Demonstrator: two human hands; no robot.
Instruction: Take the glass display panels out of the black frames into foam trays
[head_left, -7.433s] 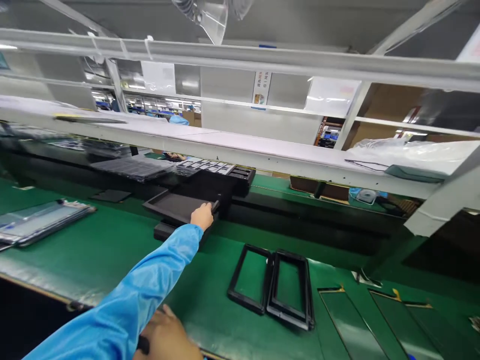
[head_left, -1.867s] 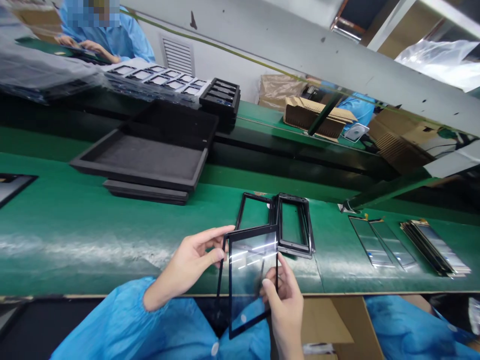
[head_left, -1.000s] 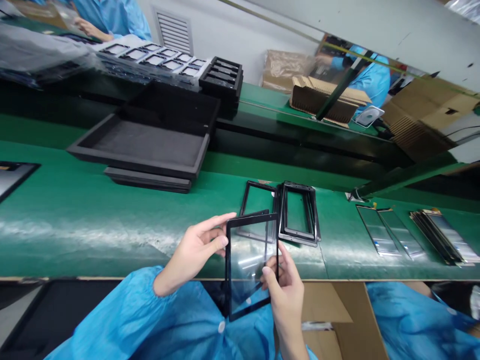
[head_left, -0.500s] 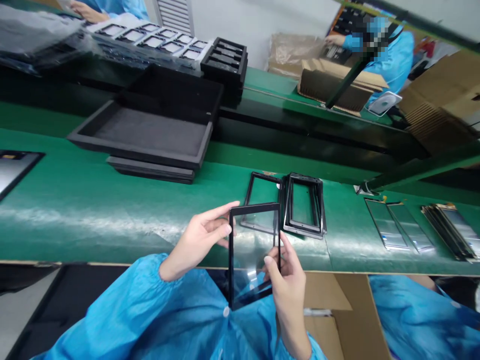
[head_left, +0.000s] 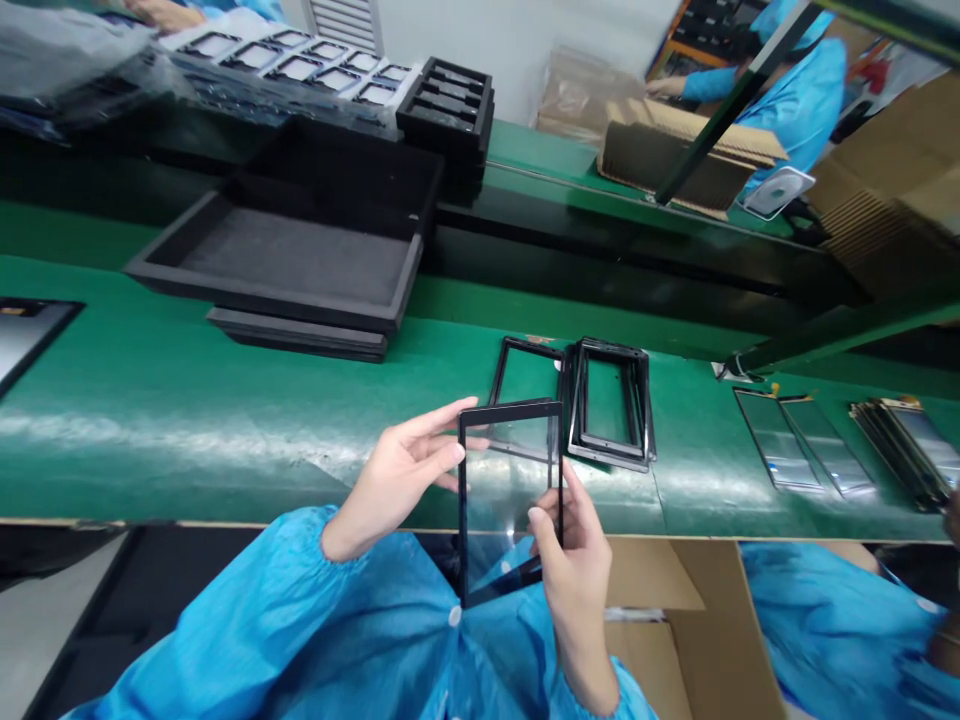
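Two hands hold one thin black-rimmed panel (head_left: 501, 505) with a clear middle. It is up in the air, tilted, at the near edge of the green bench (head_left: 187, 400) and close to the blue coat (head_left: 375, 640). The left hand (head_left: 405, 470) is partly closed, with its thumb on the panel's left edge and some fingers behind. The right hand (head_left: 574, 555) is curled round the other side, thumb in front and fingers showing through. Just past the panel lie a black frame (head_left: 498, 374) and, beside it, a frame stack (head_left: 646, 405). A big black tray (head_left: 300, 255) sits farther left.
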